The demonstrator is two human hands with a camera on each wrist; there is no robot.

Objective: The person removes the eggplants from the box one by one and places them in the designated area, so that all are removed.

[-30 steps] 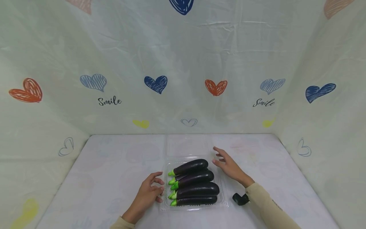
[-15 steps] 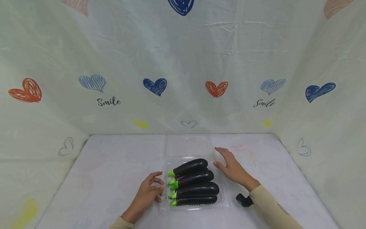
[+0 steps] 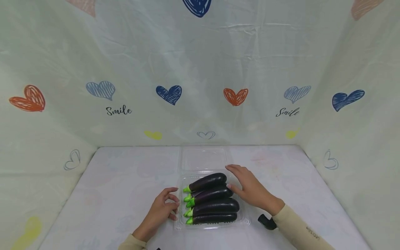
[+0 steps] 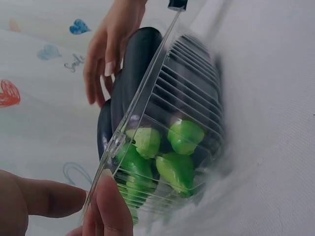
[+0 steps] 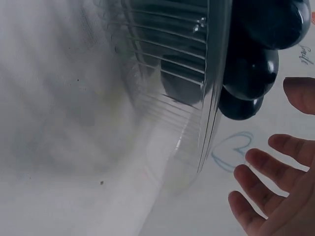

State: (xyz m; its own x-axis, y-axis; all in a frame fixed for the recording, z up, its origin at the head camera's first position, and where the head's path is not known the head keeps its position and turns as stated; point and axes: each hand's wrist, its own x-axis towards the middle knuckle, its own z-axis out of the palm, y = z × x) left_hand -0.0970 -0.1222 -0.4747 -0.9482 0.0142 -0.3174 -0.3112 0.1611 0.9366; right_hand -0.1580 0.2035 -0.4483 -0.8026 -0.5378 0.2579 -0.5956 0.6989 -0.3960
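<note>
A clear plastic clamshell container (image 3: 212, 227) lies on the table with its lid (image 3: 204, 159) folded back away from me. Several dark purple eggplants (image 3: 215, 207) lie side by side in it, green stem ends to the left, and some rise above the rim. At the left edge, my left hand (image 3: 160, 210) pinches the container's rim; in the left wrist view its thumb (image 4: 56, 198) and fingers are on either side. My right hand (image 3: 254, 191) hovers with spread fingers over the right edge, beside the upper eggplants. In the right wrist view, its fingers (image 5: 266, 187) hold nothing.
A small black device (image 3: 267, 222) sits beside the right sleeve. The white table (image 3: 125, 180) meets a pale curtain (image 3: 200, 114) printed with hearts at the back and both sides.
My right hand first draws slightly right, then moves left and a little nearer to me, over the container's right edge. The left hand and the eggplants stay put.
</note>
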